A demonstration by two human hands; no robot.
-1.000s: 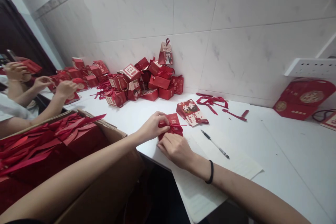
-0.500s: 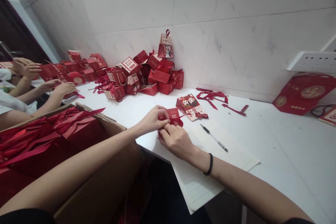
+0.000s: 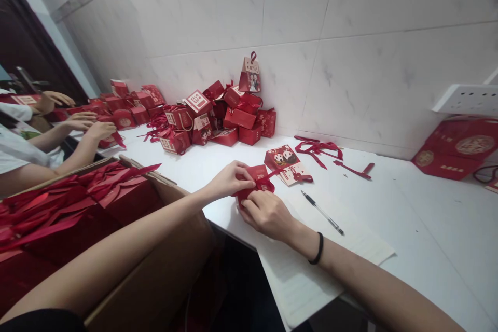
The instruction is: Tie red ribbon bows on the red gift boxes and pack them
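Observation:
A small red gift box (image 3: 257, 171) with pale lettering sits at the table's front edge, a dark red ribbon (image 3: 267, 183) lying over it. My left hand (image 3: 230, 181) is closed at the box's left side, thumb and fingers pinched together at the ribbon. Close in front of it, my right hand (image 3: 268, 211) has its fingers curled against the box and the ribbon; its fingertips partly hide both. Just behind them lies a red and cream gift box (image 3: 286, 162) with cartoon figures and a ribbon loop.
A carton (image 3: 155, 187) of red ribboned boxes stands at the left. Piled gift boxes (image 3: 241, 116) lean near the wall. Loose ribbons (image 3: 319, 149), a pen (image 3: 322, 212) and paper sheets (image 3: 350, 254) lie to the right. Another person's hands (image 3: 101, 129) work at far left.
The view has shifted slightly, so the table and piles sit a little lower and further right. Both my hands stay closed at the red box with little visible movement.

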